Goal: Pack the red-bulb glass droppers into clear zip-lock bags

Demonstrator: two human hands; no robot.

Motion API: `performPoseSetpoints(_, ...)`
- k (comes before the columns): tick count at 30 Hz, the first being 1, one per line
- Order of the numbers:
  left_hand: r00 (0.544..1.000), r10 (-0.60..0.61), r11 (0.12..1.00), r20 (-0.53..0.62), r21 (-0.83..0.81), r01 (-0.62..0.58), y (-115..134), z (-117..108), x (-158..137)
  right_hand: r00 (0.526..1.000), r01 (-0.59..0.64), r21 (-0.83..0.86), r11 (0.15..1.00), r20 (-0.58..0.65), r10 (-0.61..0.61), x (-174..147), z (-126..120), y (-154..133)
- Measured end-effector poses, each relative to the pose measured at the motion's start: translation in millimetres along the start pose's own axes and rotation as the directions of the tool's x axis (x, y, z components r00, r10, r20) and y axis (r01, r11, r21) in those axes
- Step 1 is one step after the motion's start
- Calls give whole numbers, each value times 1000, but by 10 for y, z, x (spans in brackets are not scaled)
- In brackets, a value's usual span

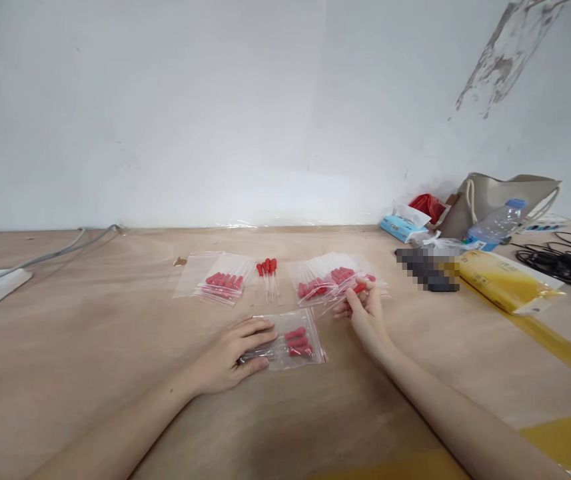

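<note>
My left hand (230,357) lies on the left end of a clear zip bag (275,323), its fingers stretched out and the thumb apart. Inside that bag are 3 red-bulbed droppers (298,342). My right hand (365,310) is closed on a dropper (360,288), red bulb at the fingers and thin clear stem pointing down left. It is just over the right stack of filled zip bags (322,280). Between the two stacks lie several loose droppers (267,268), bulbs toward the wall. More filled zip bags (222,280) are stacked on the left.
A yellow packet (505,280), a blurred-out dark object (428,268), a blue tissue pack (399,227), a plastic bottle (502,223), a cloth bag (490,190) and black cables (565,263) occupy the right. A white power strip (0,287) with a grey cord sits left.
</note>
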State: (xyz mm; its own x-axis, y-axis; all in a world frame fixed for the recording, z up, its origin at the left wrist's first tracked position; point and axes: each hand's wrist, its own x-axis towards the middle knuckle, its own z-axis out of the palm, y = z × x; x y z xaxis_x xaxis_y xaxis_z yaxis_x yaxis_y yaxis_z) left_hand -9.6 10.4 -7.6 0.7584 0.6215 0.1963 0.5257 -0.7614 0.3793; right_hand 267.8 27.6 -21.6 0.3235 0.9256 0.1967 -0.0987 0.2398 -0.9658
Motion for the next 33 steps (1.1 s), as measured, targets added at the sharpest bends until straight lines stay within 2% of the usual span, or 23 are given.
performPoseSetpoints(7,1000,2,1000,-4,-14,-2,-5,10,0,986,-168,169,971,18,167,-95,57,-10)
performPoseSetpoints(11,1000,-18,1000,9,-21,18,28,-2,2,959,-283,206,937,88,270,-174,77,-18)
performPoseSetpoints(15,998,-65,997,1,-37,65,71,-26,1,937,-297,49,954,208,281,-225,130,-23)
performPoseSetpoints(20,998,-71,997,-2,-33,70,76,-27,-4,893,-194,-175,965,376,247,-233,135,-3)
performPoseSetpoints(23,997,-75,997,-2,-28,75,70,-20,-5,852,-146,-240,960,463,245,-220,124,-7)
performPoseSetpoints(26,997,-81,996,-7,-26,81,73,-21,-3,829,-172,-270,948,480,287,-200,144,-20)
performPoseSetpoints(29,997,-80,997,-3,-16,80,75,-25,1,851,-183,-284,941,433,297,-180,196,2)
performPoseSetpoints(33,997,-71,997,3,3,71,72,-26,8,938,-42,-296,954,318,140,-175,257,90)
